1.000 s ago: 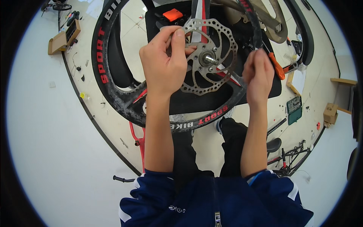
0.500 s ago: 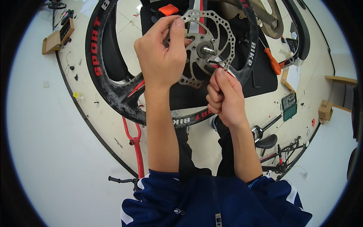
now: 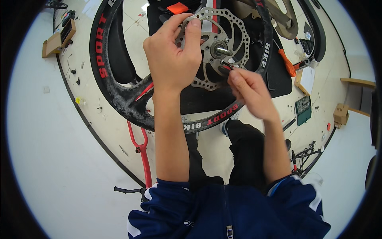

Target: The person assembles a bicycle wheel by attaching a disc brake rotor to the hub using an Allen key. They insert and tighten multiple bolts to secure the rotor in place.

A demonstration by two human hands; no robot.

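A silver brake disc [image 3: 243, 35] full of holes lies on the hub of a black spoked bicycle wheel [image 3: 126, 104], with a threaded axle [image 3: 225, 51] sticking up from its middle. My left hand [image 3: 174, 55] is closed on the disc's left edge, thumb on top; its other fingertips are partly hidden. At the lower right of the hub, my right hand [image 3: 251, 91] pinches a small dark hex key [image 3: 227, 65], whose tip is near a disc bolt. The fingers cover most of the key.
Under the wheel is a black padded surface [image 3: 280, 81]. An orange-handled screwdriver [image 3: 287, 63] and an orange item [image 3: 177, 8] lie around it. A green case [image 3: 303, 113], a cardboard box [image 3: 59, 40], a red fork [image 3: 144, 153] and a bike frame [image 3: 304, 159] are on the floor.
My right hand has swung right, its forearm moving outward, with the hex key still at the disc. The disc and my left hand have shifted slightly right.
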